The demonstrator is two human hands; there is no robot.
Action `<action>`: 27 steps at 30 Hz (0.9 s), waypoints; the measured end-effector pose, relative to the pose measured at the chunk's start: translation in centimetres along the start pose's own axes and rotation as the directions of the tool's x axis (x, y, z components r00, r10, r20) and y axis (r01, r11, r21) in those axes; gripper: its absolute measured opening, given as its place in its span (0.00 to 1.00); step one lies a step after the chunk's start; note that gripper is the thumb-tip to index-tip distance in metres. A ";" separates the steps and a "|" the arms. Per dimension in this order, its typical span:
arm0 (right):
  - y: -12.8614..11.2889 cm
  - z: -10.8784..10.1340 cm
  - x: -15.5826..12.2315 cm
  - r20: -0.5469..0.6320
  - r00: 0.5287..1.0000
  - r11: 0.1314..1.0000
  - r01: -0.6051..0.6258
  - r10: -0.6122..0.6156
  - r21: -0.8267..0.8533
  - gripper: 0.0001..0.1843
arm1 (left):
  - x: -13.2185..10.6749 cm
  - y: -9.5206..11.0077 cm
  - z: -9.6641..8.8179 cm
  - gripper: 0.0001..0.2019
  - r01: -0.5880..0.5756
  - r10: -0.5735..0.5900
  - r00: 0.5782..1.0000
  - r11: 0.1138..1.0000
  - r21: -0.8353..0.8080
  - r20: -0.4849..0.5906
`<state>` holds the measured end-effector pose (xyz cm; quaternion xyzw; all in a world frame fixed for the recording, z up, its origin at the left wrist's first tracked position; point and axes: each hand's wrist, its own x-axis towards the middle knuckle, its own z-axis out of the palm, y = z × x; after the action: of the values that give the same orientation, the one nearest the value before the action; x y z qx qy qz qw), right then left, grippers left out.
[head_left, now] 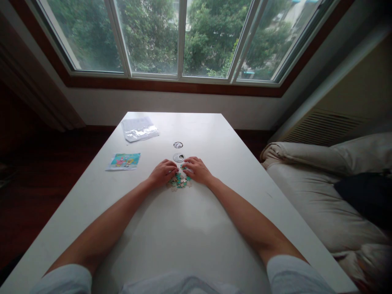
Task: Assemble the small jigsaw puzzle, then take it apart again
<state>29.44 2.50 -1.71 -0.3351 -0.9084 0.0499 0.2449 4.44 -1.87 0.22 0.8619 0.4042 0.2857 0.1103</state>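
A small heap of jigsaw puzzle pieces [181, 182], green and pale tan, lies on the white table between my two hands. My left hand [163, 172] rests at the heap's left side, its fingers loosely bent with the tips touching the edge pieces. From the right, my right hand [198, 170] reaches over the upper pieces with its fingers spread and slightly curved. I see no piece lifted by either hand. Just beyond the fingertips lies a round grey-and-white disc [179, 157], and a second round disc [178, 145] lies farther back.
On the white table [183, 237], a colourful cartoon picture card [125, 161] lies to the left. Behind it is a clear plastic bag [140, 129]. A beige sofa [312, 200] stands along the right, and a window [180, 41] is beyond the table's far edge.
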 end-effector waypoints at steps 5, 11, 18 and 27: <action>-0.1 -0.1 -0.1 -0.004 1.000 1.000 -0.002 0.002 0.004 0.13 | 0.0 -0.6 0.1 0.16 0.113 -0.116 0.987 0.993 -0.033 -0.112; -0.1 -0.1 0.0 0.010 1.000 1.000 0.001 -0.001 0.010 0.12 | -0.2 -2.1 0.5 0.16 0.242 -0.236 0.958 0.970 0.012 -0.165; -0.2 -0.2 0.1 0.011 1.000 1.000 0.001 -0.001 0.013 0.12 | -0.5 -1.5 0.5 0.14 0.187 -0.175 0.978 0.978 0.097 -0.115; -0.2 -0.2 0.1 0.016 1.000 1.000 -0.003 0.003 0.016 0.12 | -0.2 -0.2 -0.2 0.11 0.011 -0.018 0.999 0.988 0.154 0.045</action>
<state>29.39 2.40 -1.46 -0.3340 -0.9094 0.0600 0.2404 4.13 -1.92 0.20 0.8713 0.4286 0.2328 0.0549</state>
